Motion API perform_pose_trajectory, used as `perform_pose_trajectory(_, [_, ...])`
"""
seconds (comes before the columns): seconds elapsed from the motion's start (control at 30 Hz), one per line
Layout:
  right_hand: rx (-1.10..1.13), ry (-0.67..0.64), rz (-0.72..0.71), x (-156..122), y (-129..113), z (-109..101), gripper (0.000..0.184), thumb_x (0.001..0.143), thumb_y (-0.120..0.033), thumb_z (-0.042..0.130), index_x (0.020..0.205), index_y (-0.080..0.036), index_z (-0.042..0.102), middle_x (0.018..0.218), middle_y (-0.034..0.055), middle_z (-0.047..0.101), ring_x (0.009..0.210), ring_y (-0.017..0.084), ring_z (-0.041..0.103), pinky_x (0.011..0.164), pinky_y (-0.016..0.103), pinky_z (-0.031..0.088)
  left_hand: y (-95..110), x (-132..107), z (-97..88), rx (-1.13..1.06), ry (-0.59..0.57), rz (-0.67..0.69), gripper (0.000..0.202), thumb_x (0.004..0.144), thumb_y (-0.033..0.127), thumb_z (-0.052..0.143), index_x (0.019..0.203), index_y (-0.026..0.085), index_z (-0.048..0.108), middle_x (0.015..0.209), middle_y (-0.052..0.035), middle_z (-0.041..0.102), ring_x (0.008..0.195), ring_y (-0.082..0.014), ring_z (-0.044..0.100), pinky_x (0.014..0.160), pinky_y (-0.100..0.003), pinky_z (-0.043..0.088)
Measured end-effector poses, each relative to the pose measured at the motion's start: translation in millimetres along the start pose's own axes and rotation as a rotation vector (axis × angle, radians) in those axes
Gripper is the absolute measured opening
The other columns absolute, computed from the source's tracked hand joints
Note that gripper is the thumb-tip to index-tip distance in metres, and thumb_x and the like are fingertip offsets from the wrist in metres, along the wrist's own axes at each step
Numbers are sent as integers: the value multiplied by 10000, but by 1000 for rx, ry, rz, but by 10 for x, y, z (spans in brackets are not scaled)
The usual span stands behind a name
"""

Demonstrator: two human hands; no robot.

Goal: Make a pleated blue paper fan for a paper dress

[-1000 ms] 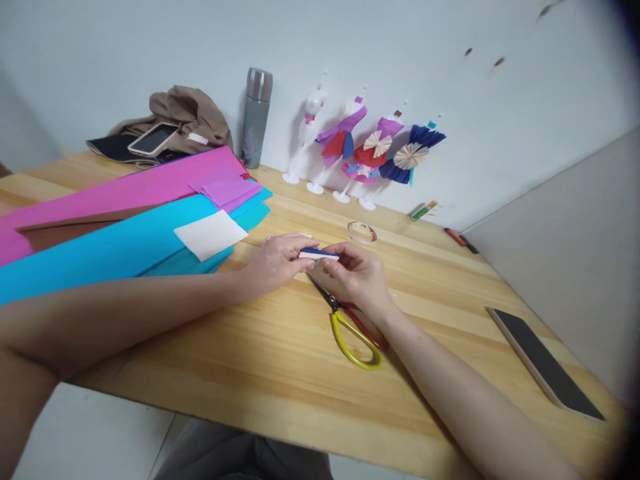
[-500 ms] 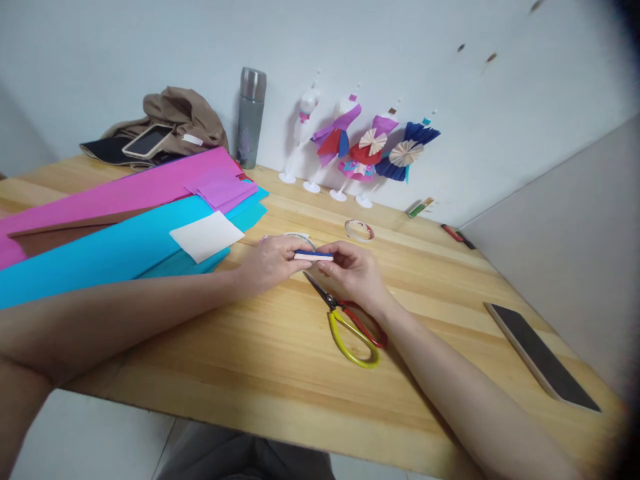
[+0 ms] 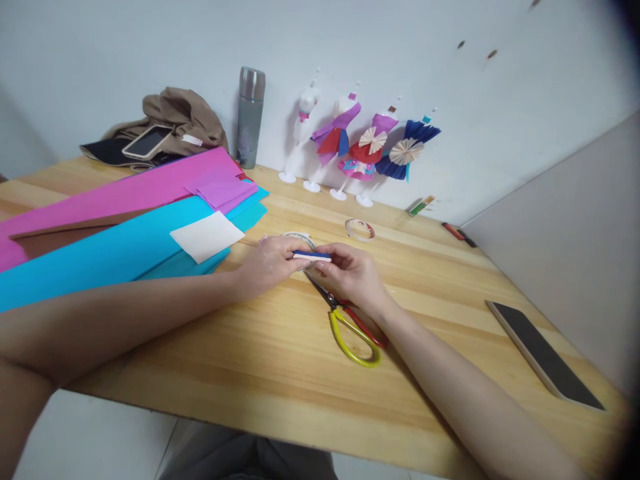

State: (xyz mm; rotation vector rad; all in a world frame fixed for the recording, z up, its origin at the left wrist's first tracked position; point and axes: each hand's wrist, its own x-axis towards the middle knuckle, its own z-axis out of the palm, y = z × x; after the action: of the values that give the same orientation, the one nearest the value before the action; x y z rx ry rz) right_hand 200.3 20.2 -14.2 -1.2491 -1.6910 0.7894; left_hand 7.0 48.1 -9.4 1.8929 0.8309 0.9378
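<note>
Between my two hands is a narrow folded strip of paper [image 3: 312,256], dark blue along the top and pale pink below. My left hand [image 3: 270,263] pinches its left end between thumb and fingers. Its right end is pinched by my right hand [image 3: 353,270]. Scissors [image 3: 354,337] with one yellow and one red handle lie on the table just below my right hand, their blade tips partly hidden under the hands. A roll of clear tape [image 3: 300,237] shows partly behind my left fingers.
Pink paper [image 3: 125,190], blue paper [image 3: 100,257] and a white sheet [image 3: 207,237] lie at left. Along the wall stand a flask [image 3: 251,120] and several small dress forms [image 3: 373,150]. Another tape ring [image 3: 359,230] lies behind my hands; a dark tablet-like slab [image 3: 545,353] lies right.
Both hands and the folded paper strip have shifted very slightly left in the view. The grip on the strip is unchanged.
</note>
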Motion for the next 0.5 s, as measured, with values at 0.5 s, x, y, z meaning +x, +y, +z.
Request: perform_pose_trajectory(0.5, [-241, 206, -25, -83, -116, 4, 190, 780, -337, 728, 744, -217, 585, 629, 20, 603, 563, 161, 518, 528, 313, 382, -14, 11, -7, -7, 50, -51, 261, 848, 251, 651, 1084, 232, 759, 1081, -34, 773, 1005, -201, 704, 895, -295, 563])
